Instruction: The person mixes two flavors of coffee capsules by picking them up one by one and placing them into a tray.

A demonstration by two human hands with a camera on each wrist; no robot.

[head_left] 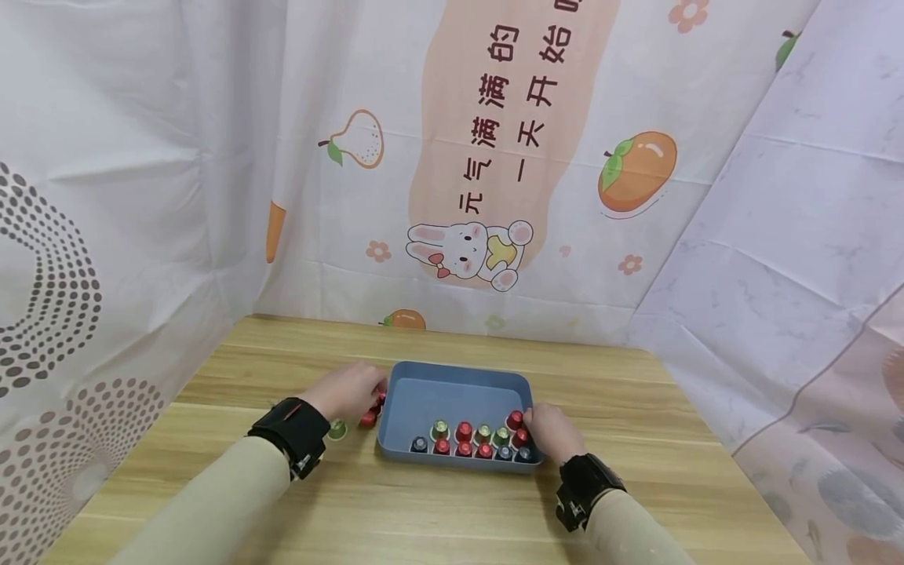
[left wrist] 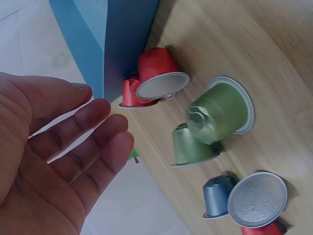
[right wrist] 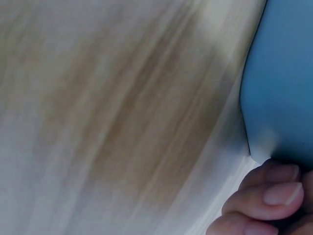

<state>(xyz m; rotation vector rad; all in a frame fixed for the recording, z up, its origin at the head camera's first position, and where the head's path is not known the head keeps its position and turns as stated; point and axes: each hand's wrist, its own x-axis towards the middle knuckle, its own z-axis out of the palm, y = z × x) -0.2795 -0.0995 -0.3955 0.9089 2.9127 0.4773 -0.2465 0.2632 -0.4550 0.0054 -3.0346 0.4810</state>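
Observation:
A shallow blue-grey tray [head_left: 452,392] holds several red, green and dark blue coffee capsules [head_left: 464,432] grouped along its near side and right end. My left hand [head_left: 351,392] is just outside the tray's left wall, over loose capsules. In the left wrist view, the left hand [left wrist: 63,156] has loosely bent fingers and nothing between thumb and fingertips. Red capsules [left wrist: 157,66] lie against the tray wall [left wrist: 128,41], close to those fingertips. My right hand [head_left: 554,431] grips the tray's right end; curled fingers [right wrist: 274,196] show at its wall in the right wrist view.
Beside the tray, on the wooden table [head_left: 424,510], lie green capsules [left wrist: 220,110], a blue capsule [left wrist: 218,196] and one tipped with its silver lid [left wrist: 257,199] showing. Printed white curtains [head_left: 339,259] hang behind the table and at both sides.

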